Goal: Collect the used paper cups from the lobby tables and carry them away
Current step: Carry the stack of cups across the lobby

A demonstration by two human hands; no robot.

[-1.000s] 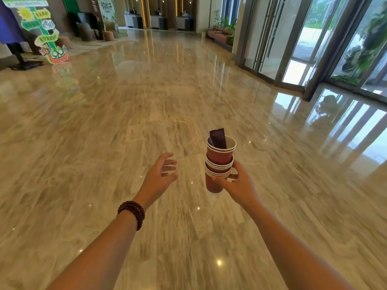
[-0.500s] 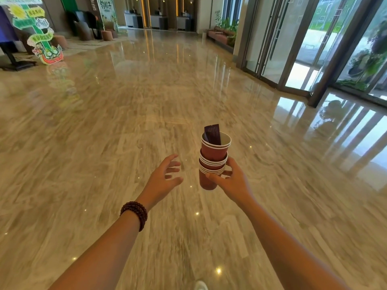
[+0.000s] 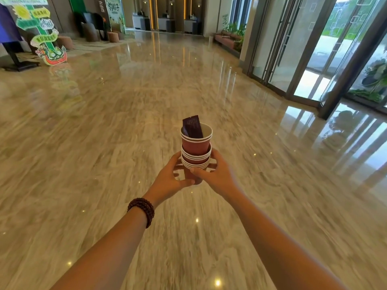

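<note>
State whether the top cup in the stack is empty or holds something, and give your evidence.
Not empty. A dark packet stands inside the top cup, poking above its rim. Whether liquid remains cannot be told.

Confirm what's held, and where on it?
Stack of red paper cups, held by both hands: left hand and right hand wrap its lowest cup.

Matt paper cups [image 3: 195,146], glossy polished marble floor [image 3: 125,122], beaded bracelet [image 3: 141,210]
</note>
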